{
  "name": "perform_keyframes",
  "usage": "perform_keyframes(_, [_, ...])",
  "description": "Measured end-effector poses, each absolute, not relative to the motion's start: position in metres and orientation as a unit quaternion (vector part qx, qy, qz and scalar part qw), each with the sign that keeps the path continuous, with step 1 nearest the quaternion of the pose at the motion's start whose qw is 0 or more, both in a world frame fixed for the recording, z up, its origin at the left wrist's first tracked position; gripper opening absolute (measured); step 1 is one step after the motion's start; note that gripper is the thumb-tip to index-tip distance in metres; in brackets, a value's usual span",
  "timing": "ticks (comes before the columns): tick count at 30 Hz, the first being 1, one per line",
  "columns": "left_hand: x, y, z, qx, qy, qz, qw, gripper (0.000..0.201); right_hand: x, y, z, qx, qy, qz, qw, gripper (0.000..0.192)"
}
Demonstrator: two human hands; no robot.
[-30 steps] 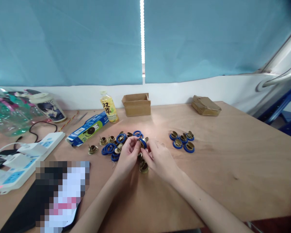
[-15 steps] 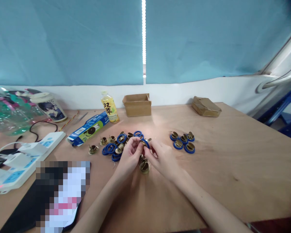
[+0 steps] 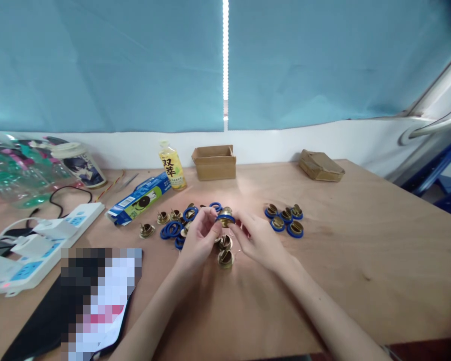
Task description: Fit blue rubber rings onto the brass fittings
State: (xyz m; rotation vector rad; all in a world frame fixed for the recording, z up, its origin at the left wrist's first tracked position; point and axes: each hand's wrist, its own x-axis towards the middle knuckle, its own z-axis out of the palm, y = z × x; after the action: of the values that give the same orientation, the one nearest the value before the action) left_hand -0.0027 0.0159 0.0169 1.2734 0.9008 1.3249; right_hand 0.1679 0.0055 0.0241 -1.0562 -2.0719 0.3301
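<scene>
brass-coloured fitting, pinched by the left hand and right hand above the table, looks light, stiff and perhaps slick, best gripped by its blue ring.

The left hand and right hand face each other, fingers pinched, 2 bare forearms angled inward.

The left forearm, lower left of centre, and the right forearm, lower right, are slim and bare, the latter marked by a tiny spot. The left hand and right hand, mid-frame, are bare too.
</scene>
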Motion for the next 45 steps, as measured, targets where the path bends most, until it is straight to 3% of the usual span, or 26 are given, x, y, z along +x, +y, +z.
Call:
perform_keyframes(12, [0.008,0.014,0.008,0.474,0.391,0.566,0.55,0.047,0.17,0.012,0.015,-0.473,-0.779,0.048,0.409,0.015])
perform_keyframes(20, [0.005,0.013,0.014,0.47,0.357,0.516,0.621,0.069,0.164,0.013,0.014,-0.416,-0.748,0.164,0.49,0.015])
perform_keyframes(25, [0.0,0.008,0.017,0.509,0.364,0.474,0.619,0.048,0.168,0.018,0.021,-0.465,-0.685,0.247,0.504,0.02])
perform_keyframes(27, [-0.002,0.01,0.016,0.507,0.372,0.491,0.603,0.047,0.175,0.022,0.023,-0.53,-0.673,0.219,0.468,0.02])
perform_keyframes(31, [-0.007,0.018,0.014,0.501,0.378,0.537,0.563,0.051,0.19,0.03,0.017,-0.624,-0.716,0.151,0.274,0.014])
perform_keyframes(33, [-0.009,0.02,0.013,0.498,0.377,0.56,0.544,0.051,0.194,0.031,0.012,-0.633,-0.724,0.153,0.226,0.012])
perform_keyframes(45, [-0.002,0.019,0.005,0.514,0.384,0.569,0.514,0.05,0.2,0.035,0.008,-0.651,-0.723,0.166,0.159,0.019])
